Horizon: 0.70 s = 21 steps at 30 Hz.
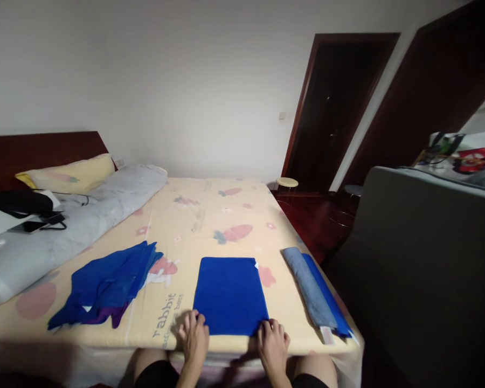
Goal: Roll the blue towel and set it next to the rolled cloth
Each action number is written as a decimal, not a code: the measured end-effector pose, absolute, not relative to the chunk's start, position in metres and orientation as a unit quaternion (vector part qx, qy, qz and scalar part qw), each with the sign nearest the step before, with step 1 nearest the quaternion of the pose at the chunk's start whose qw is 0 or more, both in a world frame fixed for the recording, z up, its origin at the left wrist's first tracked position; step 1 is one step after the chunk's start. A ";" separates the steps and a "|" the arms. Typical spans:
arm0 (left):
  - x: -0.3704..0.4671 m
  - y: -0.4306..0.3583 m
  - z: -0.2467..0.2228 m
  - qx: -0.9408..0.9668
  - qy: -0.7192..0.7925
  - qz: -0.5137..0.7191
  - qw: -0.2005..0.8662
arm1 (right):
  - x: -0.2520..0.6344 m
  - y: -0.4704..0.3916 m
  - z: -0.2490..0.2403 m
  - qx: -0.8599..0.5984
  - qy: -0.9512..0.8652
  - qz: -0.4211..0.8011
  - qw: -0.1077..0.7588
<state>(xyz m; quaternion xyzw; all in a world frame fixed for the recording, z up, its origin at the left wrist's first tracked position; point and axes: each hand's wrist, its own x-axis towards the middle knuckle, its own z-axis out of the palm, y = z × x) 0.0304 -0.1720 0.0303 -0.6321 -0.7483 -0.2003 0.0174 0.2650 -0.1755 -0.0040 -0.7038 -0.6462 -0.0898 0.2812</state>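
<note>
Both hands are on the near edge of a folded blue towel (pixel 230 295) lying flat on the bed (pixel 210 215): left hand (pixel 193 338) at its near-left corner, right hand (pixel 272 345) at near-right. Left of the towel sits a rumpled blue cloth pile (pixel 105 285); right of it, a rolled grey-and-blue towel (pixel 316 291).

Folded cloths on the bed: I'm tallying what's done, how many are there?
2: a blue folded cloth under both hands, a grey-and-blue roll at the right edge. The heap left is unfolded.
</note>
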 end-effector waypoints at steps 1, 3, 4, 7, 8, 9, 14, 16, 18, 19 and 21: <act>0.045 -0.171 0.031 -0.648 -0.735 -0.201 0.013 | 0.252 -0.175 0.000 -0.700 -0.651 -0.078 0.285; 0.072 -0.171 0.027 -0.690 -0.695 -0.203 -0.010 | 0.225 -0.174 0.004 -0.676 -0.673 -0.048 0.296; 0.084 -0.171 0.024 -0.708 -0.676 -0.203 -0.021 | 0.214 -0.174 0.003 -0.661 -0.687 -0.033 0.301; 0.097 -0.174 0.013 -0.725 -0.656 -0.208 -0.037 | 0.200 -0.175 -0.005 -0.625 -0.715 -0.002 0.312; 0.093 -0.176 0.011 -0.724 -0.655 -0.215 -0.034 | 0.204 -0.176 -0.008 -0.618 -0.720 0.003 0.316; 0.086 -0.177 0.010 -0.721 -0.656 -0.222 -0.025 | 0.211 -0.176 -0.011 -0.612 -0.724 0.007 0.319; 0.020 -0.182 0.016 -0.695 -0.685 -0.215 0.031 | 0.274 -0.179 -0.017 -0.630 -0.704 0.044 0.324; -0.004 -0.186 0.015 -0.711 -0.671 -0.211 0.017 | 0.295 -0.181 -0.018 -0.629 -0.709 0.071 0.312; -0.021 -0.190 0.011 -0.736 -0.643 -0.215 0.002 | 0.309 -0.184 -0.020 -0.617 -0.723 0.091 0.296; -0.027 -0.192 0.007 -0.745 -0.631 -0.217 0.000 | 0.312 -0.185 -0.021 -0.611 -0.730 0.095 0.290; -0.032 -0.195 0.002 -0.750 -0.625 -0.218 0.003 | 0.315 -0.187 -0.024 -0.605 -0.739 0.092 0.281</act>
